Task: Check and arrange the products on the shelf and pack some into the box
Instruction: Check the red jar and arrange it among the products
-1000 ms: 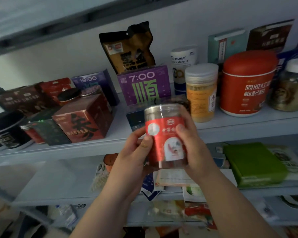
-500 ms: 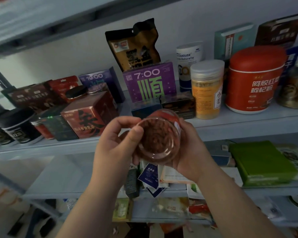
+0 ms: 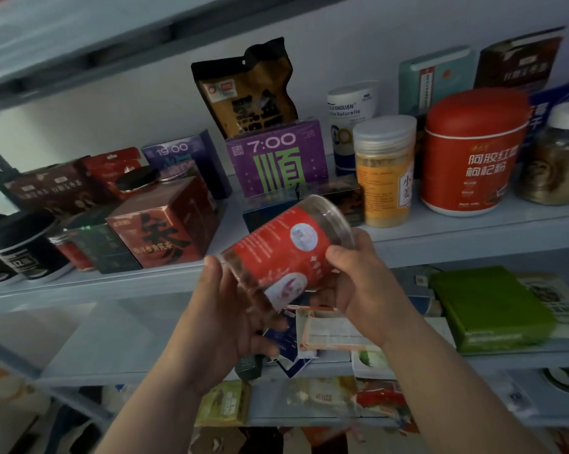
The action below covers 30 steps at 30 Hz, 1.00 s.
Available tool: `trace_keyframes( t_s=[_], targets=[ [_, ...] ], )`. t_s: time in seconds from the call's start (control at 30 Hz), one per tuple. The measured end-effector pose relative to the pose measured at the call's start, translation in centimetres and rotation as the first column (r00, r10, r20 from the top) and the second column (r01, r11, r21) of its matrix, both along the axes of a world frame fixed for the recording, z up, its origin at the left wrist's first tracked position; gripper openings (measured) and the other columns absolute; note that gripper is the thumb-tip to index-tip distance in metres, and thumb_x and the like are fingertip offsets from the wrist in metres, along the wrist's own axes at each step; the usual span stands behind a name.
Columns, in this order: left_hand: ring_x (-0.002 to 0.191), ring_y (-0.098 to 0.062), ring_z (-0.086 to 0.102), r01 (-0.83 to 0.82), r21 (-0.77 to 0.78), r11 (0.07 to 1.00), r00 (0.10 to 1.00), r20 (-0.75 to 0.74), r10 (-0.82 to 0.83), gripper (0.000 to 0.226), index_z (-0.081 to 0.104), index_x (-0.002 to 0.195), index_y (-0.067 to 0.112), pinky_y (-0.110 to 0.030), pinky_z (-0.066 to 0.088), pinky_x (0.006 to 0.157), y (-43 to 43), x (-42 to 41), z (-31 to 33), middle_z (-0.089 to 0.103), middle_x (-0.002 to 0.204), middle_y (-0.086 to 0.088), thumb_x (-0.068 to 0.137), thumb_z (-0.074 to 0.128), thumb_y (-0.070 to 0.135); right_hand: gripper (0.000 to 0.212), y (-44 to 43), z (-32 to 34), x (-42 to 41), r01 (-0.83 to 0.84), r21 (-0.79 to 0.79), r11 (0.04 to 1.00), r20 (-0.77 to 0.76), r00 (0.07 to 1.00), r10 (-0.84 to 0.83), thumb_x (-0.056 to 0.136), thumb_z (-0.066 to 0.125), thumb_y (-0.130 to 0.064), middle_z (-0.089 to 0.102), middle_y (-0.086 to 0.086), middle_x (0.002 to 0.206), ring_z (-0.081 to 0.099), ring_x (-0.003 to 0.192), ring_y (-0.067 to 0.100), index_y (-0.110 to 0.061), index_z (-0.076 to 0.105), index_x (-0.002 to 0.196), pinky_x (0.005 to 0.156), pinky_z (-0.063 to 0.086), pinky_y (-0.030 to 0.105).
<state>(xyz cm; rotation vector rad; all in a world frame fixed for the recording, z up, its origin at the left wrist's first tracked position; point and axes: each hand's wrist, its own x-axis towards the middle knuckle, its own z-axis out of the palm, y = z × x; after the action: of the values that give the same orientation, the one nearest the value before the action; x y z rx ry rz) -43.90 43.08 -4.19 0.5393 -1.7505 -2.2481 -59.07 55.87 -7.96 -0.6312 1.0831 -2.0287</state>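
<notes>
A clear plastic jar with a red label is held tilted in front of the shelf, one end pointing up and right. My left hand grips its lower left end from below. My right hand holds its right side, thumb on the label. The jar's contents look reddish brown. The shelf board behind carries boxes, jars and a pouch. No packing box is in view.
On the shelf stand a purple 7:00 box, a yellow jar, a big red canister, a dark red box and black tins. A green packet and flat sachets lie on the lower shelf.
The jar went from upright with its label facing me, to its end tipped toward me, to lying tilted with the label showing again. Both hands turned with it.
</notes>
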Motion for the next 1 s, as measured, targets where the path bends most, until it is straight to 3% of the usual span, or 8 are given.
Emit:
trace_keyframes(
  t_s=[0.2, 0.37, 0.53, 0.63, 0.73, 0.83, 0.93, 1.0],
  targets=[
    [0.08, -0.031, 0.073, -0.132, 0.075, 0.988, 0.989, -0.054, 0.136, 0.07, 0.062, 0.125, 0.021, -0.037, 0.056, 0.051, -0.2, -0.2, -0.8, 0.071, 0.105, -0.016, 0.06, 0.074, 0.042, 0.056, 0.4, -0.8, 0.5, -0.063, 0.063, 0.996, -0.276, 0.958, 0.078, 0.075, 0.081, -0.037, 0.06, 0.007, 0.129, 0.07, 0.112, 0.025, -0.045, 0.045, 0.117, 0.081, 0.062, 0.039],
    [0.099, -0.021, 0.07, -0.233, -0.487, 0.842, 0.958, -0.263, 0.112, 0.062, 0.053, 0.116, 0.044, -0.047, 0.062, 0.073, -0.1, 0.5, -1.3, 0.066, 0.113, 0.013, 0.059, 0.071, 0.027, 0.073, 0.0, -0.9, 0.6, 0.044, 0.194, 0.98, -0.343, 0.939, 0.026, 0.079, 0.046, -0.082, 0.066, 0.011, 0.118, 0.07, 0.097, 0.024, -0.039, 0.047, 0.138, 0.062, 0.056, 0.032],
    [0.116, -0.028, 0.059, -0.263, -0.762, 0.592, 0.941, -0.339, -0.019, 0.056, 0.048, 0.125, 0.045, -0.058, 0.057, 0.086, -0.5, 0.8, -1.8, 0.051, 0.129, 0.002, 0.075, 0.069, 0.031, 0.07, 0.4, -0.7, 0.2, 0.138, 0.277, 0.951, -0.469, 0.883, 0.008, 0.096, 0.023, -0.079, 0.065, -0.023, 0.075, 0.061, 0.07, -0.006, -0.022, 0.059, 0.116, 0.066, 0.047, 0.02],
    [0.1, -0.018, 0.064, -0.283, -0.703, 0.652, 0.947, -0.314, 0.073, 0.042, 0.051, 0.118, 0.048, -0.045, 0.061, 0.075, -0.3, 0.6, -2.1, 0.058, 0.114, 0.018, 0.077, 0.062, 0.042, 0.075, 0.1, -1.1, 0.6, 0.159, 0.277, 0.948, -0.512, 0.859, 0.006, 0.086, 0.024, -0.086, 0.072, -0.007, 0.107, 0.068, 0.103, 0.01, -0.029, 0.058, 0.121, 0.096, 0.054, 0.045],
    [0.085, -0.03, 0.072, -0.281, -0.393, 0.876, 0.958, -0.167, 0.233, 0.038, 0.059, 0.112, 0.037, -0.042, 0.058, 0.053, -0.3, 0.1, -2.2, 0.068, 0.111, 0.0, 0.077, 0.058, 0.052, 0.052, 0.1, -1.1, 1.2, 0.16, 0.204, 0.966, -0.565, 0.825, -0.017, 0.084, 0.037, -0.079, 0.068, -0.006, 0.112, 0.07, 0.103, 0.015, -0.046, 0.049, 0.122, 0.09, 0.061, 0.043],
    [0.074, -0.03, 0.073, -0.31, -0.06, 0.949, 0.95, -0.054, 0.307, 0.038, 0.066, 0.108, 0.027, -0.031, 0.049, 0.045, -0.5, -0.1, -2.2, 0.073, 0.101, -0.013, 0.08, 0.057, 0.052, 0.043, 0.6, -0.3, 1.1, 0.106, 0.19, 0.976, -0.646, 0.762, 0.043, 0.084, 0.054, -0.061, 0.055, -0.01, 0.127, 0.063, 0.112, 0.018, -0.06, 0.042, 0.126, 0.085, 0.063, 0.041],
    [0.071, -0.025, 0.072, -0.358, -0.064, 0.932, 0.932, -0.087, 0.352, 0.036, 0.066, 0.109, 0.025, -0.03, 0.048, 0.043, -1.2, 0.3, -2.1, 0.075, 0.096, -0.007, 0.081, 0.058, 0.047, 0.065, 1.2, -0.2, 0.2, -0.042, 0.234, 0.971, -0.611, 0.771, 0.18, 0.09, 0.066, -0.037, 0.043, -0.016, 0.143, 0.056, 0.125, 0.012, -0.067, 0.035, 0.139, 0.094, 0.06, 0.042],
    [0.074, -0.023, 0.073, -0.376, -0.138, 0.916, 0.924, -0.133, 0.359, 0.034, 0.063, 0.109, 0.028, -0.029, 0.05, 0.045, -1.6, 0.6, -2.0, 0.075, 0.098, -0.002, 0.08, 0.054, 0.043, 0.066, 1.3, -0.4, -0.1, -0.025, 0.294, 0.955, -0.617, 0.758, 0.21, 0.089, 0.063, -0.055, 0.047, -0.019, 0.142, 0.062, 0.12, 0.011, -0.071, 0.027, 0.142, 0.095, 0.059, 0.041]
  ],
)
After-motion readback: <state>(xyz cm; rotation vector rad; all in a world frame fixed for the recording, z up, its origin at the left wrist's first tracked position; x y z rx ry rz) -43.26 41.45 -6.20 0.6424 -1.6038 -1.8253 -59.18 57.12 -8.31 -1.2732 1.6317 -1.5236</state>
